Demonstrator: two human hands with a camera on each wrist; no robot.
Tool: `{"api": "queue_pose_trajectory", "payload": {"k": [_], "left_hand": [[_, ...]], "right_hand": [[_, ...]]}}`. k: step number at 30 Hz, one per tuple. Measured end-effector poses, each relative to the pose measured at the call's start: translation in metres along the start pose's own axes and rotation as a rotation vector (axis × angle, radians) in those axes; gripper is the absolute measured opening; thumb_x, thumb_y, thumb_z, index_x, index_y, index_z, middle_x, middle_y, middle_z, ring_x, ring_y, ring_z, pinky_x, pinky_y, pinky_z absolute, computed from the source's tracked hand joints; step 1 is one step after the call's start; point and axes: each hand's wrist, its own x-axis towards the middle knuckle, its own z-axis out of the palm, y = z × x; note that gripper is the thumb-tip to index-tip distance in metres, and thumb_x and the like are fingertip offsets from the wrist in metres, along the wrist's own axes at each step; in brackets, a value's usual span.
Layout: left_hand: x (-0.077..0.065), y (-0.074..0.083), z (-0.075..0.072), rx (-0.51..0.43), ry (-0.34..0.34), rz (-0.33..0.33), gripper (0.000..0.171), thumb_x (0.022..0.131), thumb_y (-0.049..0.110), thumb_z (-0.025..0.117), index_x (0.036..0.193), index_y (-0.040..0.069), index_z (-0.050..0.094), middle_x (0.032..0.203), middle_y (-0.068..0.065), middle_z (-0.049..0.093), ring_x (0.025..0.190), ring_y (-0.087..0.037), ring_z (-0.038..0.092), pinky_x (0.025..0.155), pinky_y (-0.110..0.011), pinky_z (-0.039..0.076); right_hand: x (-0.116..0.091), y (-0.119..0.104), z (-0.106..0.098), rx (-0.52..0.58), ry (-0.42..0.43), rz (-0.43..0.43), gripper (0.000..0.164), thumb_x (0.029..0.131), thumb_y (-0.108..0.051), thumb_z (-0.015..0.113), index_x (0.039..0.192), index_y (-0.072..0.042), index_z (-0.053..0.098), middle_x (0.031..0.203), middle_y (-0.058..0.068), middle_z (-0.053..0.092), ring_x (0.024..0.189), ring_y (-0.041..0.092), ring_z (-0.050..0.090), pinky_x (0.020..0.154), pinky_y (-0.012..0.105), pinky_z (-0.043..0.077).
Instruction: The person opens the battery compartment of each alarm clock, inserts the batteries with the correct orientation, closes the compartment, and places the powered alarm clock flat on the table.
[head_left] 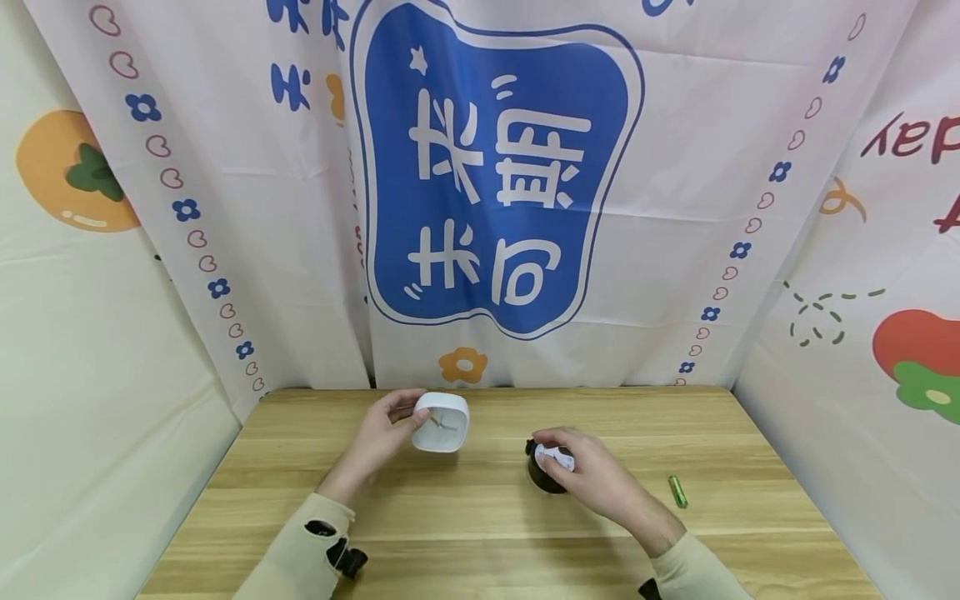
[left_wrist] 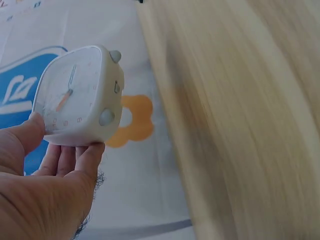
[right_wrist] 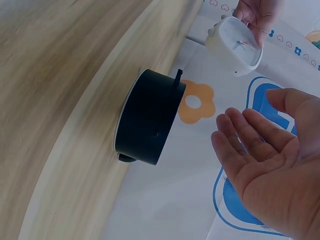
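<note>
My left hand [head_left: 384, 433] holds a white square alarm clock [head_left: 447, 429] by one side, thumb at the front edge and fingers behind. In the left wrist view the clock [left_wrist: 70, 100] is raised beside the table edge, with an orange hand on its dial and grey knobs along one side. A black drum-shaped thing [head_left: 543, 482] with a patterned white top stands on the table, partly covered by my right hand [head_left: 596, 479]. The right wrist view shows that hand [right_wrist: 270, 160] apart from the black thing [right_wrist: 150, 117], fingers loosely spread and nothing in the palm.
A green battery [head_left: 678, 492] lies on the wooden table [head_left: 450, 542], to the right of my right hand. Behind the table hangs a white printed cloth [head_left: 675, 208] with a blue panel. More printed cloth closes off both sides.
</note>
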Motion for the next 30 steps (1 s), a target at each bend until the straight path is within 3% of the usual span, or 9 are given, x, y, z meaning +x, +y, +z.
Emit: {"api": "queue_pose_trajectory", "payload": {"k": [3, 11, 20, 23, 24, 25, 26, 28, 30], "left_hand": [[0.005, -0.004, -0.006, -0.027, 0.021, -0.015, 0.048, 0.116, 0.016, 0.076, 0.158, -0.004, 0.066, 0.159, -0.032, 0.069, 0.151, -0.051, 0.068, 0.126, -0.049, 0.063], [0.019, -0.020, -0.023, -0.080, 0.064, -0.047, 0.050, 0.118, 0.010, 0.070, 0.162, -0.011, 0.058, 0.165, -0.038, 0.061, 0.158, -0.054, 0.061, 0.105, -0.010, 0.055], [0.033, -0.035, -0.039, -0.052, 0.085, -0.070, 0.050, 0.120, 0.005, 0.064, 0.164, -0.016, 0.051, 0.165, -0.044, 0.057, 0.157, -0.056, 0.059, 0.094, -0.002, 0.049], [0.036, -0.041, -0.045, -0.025, 0.094, -0.058, 0.051, 0.120, 0.006, 0.064, 0.162, -0.019, 0.051, 0.162, -0.045, 0.059, 0.154, -0.056, 0.061, 0.100, -0.008, 0.055], [0.040, -0.048, -0.048, -0.025, 0.097, -0.048, 0.051, 0.119, 0.007, 0.066, 0.161, -0.019, 0.053, 0.160, -0.045, 0.060, 0.152, -0.055, 0.063, 0.103, -0.013, 0.058], [0.049, -0.069, -0.053, -0.052, 0.095, 0.000, 0.049, 0.118, 0.010, 0.070, 0.158, -0.015, 0.058, 0.154, -0.040, 0.067, 0.145, -0.049, 0.069, 0.102, -0.015, 0.060], [0.054, -0.079, -0.057, -0.051, 0.092, 0.004, 0.050, 0.117, 0.012, 0.072, 0.158, -0.014, 0.059, 0.153, -0.038, 0.067, 0.144, -0.049, 0.070, 0.109, -0.024, 0.064], [0.078, -0.128, -0.068, -0.055, 0.083, 0.043, 0.047, 0.115, 0.023, 0.078, 0.153, -0.003, 0.069, 0.143, -0.024, 0.075, 0.132, -0.033, 0.077, 0.105, -0.027, 0.067], [0.080, -0.130, -0.070, -0.074, 0.079, 0.033, 0.048, 0.115, 0.025, 0.079, 0.154, -0.001, 0.069, 0.144, -0.022, 0.074, 0.133, -0.033, 0.076, 0.111, -0.033, 0.066]], "right_hand": [[-0.001, 0.001, -0.002, -0.021, 0.011, -0.003, 0.032, 0.117, -0.019, 0.073, 0.147, -0.007, 0.078, 0.144, 0.009, 0.084, 0.136, 0.033, 0.079, 0.116, 0.059, 0.068], [-0.001, 0.005, -0.005, -0.030, 0.014, -0.002, 0.034, 0.116, -0.017, 0.075, 0.148, -0.006, 0.078, 0.144, 0.010, 0.083, 0.137, 0.033, 0.079, 0.117, 0.053, 0.068], [-0.003, 0.012, -0.008, -0.017, -0.005, 0.018, 0.037, 0.116, -0.019, 0.075, 0.150, -0.004, 0.076, 0.147, 0.012, 0.082, 0.134, 0.032, 0.079, 0.113, 0.055, 0.070], [-0.003, 0.014, -0.009, -0.017, -0.007, 0.017, 0.038, 0.116, -0.020, 0.075, 0.151, -0.004, 0.075, 0.147, 0.013, 0.082, 0.134, 0.033, 0.079, 0.113, 0.058, 0.069], [-0.003, 0.014, -0.009, -0.014, -0.007, 0.020, 0.038, 0.116, -0.020, 0.075, 0.151, -0.004, 0.075, 0.147, 0.013, 0.082, 0.134, 0.033, 0.079, 0.113, 0.059, 0.069], [-0.003, 0.015, -0.009, -0.013, -0.008, 0.020, 0.038, 0.116, -0.020, 0.075, 0.151, -0.004, 0.075, 0.147, 0.013, 0.082, 0.134, 0.034, 0.079, 0.113, 0.060, 0.069], [-0.003, 0.015, -0.009, -0.013, -0.007, 0.021, 0.038, 0.116, -0.020, 0.075, 0.150, -0.004, 0.075, 0.147, 0.013, 0.082, 0.134, 0.034, 0.079, 0.113, 0.061, 0.069], [-0.003, 0.015, -0.010, -0.014, -0.007, 0.024, 0.037, 0.116, -0.019, 0.074, 0.150, -0.004, 0.076, 0.147, 0.013, 0.082, 0.135, 0.035, 0.079, 0.113, 0.062, 0.069], [-0.003, 0.016, -0.010, -0.016, -0.003, 0.033, 0.037, 0.116, -0.020, 0.075, 0.150, -0.004, 0.076, 0.147, 0.012, 0.082, 0.136, 0.035, 0.078, 0.113, 0.061, 0.069]]}}
